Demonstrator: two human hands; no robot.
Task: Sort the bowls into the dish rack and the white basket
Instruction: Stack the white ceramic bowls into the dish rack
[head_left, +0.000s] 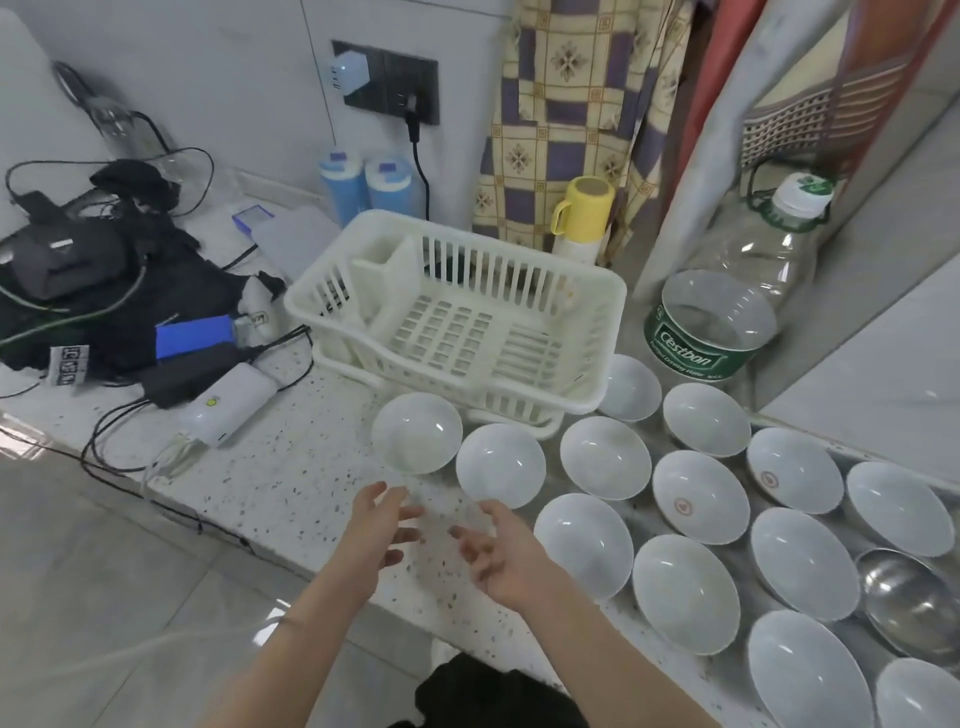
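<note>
While both my left hand (382, 525) and right hand (496, 553) hover loose-fingered at lower centre, grasping nothing, glossy round white bowls (605, 457) fill the speckled counter (291, 467) below the slatted plastic dish rack (457, 312).

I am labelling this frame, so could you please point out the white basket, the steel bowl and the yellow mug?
white basket (597, 283): head view, on its far right rim.
steel bowl (904, 597): head view, on its shiny inside.
yellow mug (584, 213): head view, on its side wall.
</note>
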